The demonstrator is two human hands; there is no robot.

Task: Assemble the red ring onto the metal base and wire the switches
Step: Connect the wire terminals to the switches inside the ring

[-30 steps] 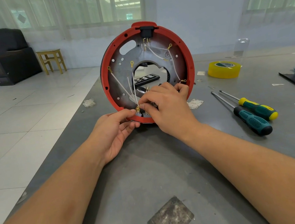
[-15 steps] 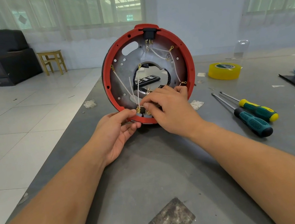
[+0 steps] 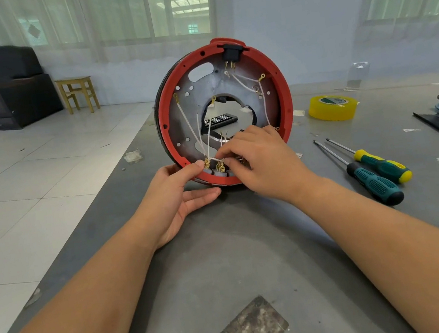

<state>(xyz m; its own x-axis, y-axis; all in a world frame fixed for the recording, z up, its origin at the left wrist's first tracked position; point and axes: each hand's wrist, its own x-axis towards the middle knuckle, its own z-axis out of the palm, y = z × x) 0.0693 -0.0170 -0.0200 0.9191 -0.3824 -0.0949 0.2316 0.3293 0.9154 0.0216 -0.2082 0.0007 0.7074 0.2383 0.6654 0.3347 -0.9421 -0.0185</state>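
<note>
Left hand [image 3: 179, 191] steadies the red ring [image 3: 284, 95]; right hand [image 3: 262, 160] pinches a wire connector [image 3: 222, 167]. Push it squarely onto the terminal.

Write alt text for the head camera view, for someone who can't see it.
Two bare hands work at the bottom of an upright red ring fixed on a metal base: the left hand steadies the rim while the right hand pinches a white wire. Two screwdrivers lie on the grey table.
</note>
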